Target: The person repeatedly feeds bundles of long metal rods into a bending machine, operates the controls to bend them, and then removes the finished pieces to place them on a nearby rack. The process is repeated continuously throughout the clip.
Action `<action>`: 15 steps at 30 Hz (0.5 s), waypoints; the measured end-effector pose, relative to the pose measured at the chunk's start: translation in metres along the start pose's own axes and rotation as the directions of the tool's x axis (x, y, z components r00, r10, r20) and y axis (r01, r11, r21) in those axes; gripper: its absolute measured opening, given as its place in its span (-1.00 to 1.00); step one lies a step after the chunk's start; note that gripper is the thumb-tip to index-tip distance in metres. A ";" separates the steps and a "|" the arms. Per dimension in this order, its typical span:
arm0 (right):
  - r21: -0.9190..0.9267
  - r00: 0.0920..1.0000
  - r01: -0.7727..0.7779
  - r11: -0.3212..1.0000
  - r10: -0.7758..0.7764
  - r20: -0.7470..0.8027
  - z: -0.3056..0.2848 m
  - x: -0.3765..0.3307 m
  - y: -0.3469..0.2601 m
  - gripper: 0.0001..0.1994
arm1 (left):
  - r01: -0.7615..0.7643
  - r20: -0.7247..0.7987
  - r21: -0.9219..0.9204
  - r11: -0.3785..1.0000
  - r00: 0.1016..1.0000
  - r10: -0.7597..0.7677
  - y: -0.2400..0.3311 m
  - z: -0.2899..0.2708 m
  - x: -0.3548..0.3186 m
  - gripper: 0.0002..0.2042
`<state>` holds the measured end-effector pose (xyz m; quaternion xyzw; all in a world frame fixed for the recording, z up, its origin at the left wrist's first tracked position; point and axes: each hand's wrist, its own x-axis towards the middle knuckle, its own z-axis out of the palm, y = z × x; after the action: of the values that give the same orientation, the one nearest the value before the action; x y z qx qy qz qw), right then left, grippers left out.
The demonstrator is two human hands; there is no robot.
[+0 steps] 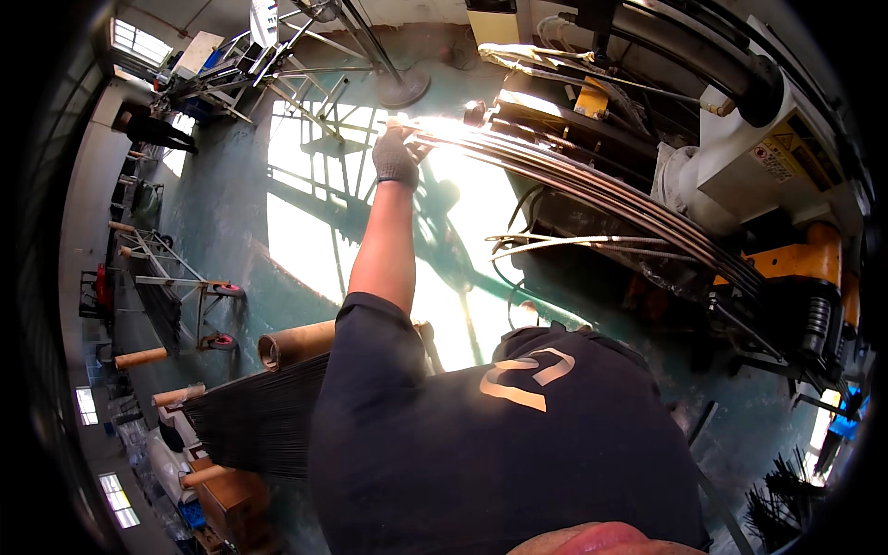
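Note:
My left hand (397, 155), in a grey knitted glove, is raised at arm's length ahead of me. Its fingers are closed around the near-left ends of a bundle of long thin brown rods (592, 185). The rods curve away to the right, down to an orange and black machine part (795, 268). Strong sunlight washes out the rod ends beside the glove, so the fingertips are hard to read. Below the bundle, a pair of pale, thinner rods (592, 240) sticks out with free ends. My right hand cannot be made out anywhere.
A white machine housing (758, 171) with a warning label stands at right. Wheeled metal frames (190, 277) and a bundle of black rods (259, 416) lie at left, near a cardboard tube (296, 344). A round metal base (403, 89) rests on the green floor. Far left stands a person in dark clothes (153, 128).

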<state>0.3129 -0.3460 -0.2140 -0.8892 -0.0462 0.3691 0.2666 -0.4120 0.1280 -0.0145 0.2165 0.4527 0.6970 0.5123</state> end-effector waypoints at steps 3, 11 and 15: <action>0.032 1.000 0.022 0.999 -0.022 -0.014 -0.002 0.016 0.020 -0.64 | 0.063 -0.092 -0.037 0.997 0.994 -0.067 0.000 0.001 0.024 -0.65; 0.234 0.986 -0.116 0.965 0.140 -0.093 0.011 -0.043 -0.040 -0.66 | -0.178 0.169 0.295 0.939 0.977 0.132 -0.028 -0.020 0.029 -0.65; -0.059 0.990 0.089 0.994 -0.095 -0.105 0.008 -0.023 -0.013 -0.67 | -0.048 0.270 0.228 0.972 0.963 -0.015 -0.008 0.023 -0.037 -0.56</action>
<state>0.2928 -0.3374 -0.1975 -0.9115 -0.0826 0.3066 0.2613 -0.3761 0.1048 -0.0035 0.3715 0.4555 0.6074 0.5343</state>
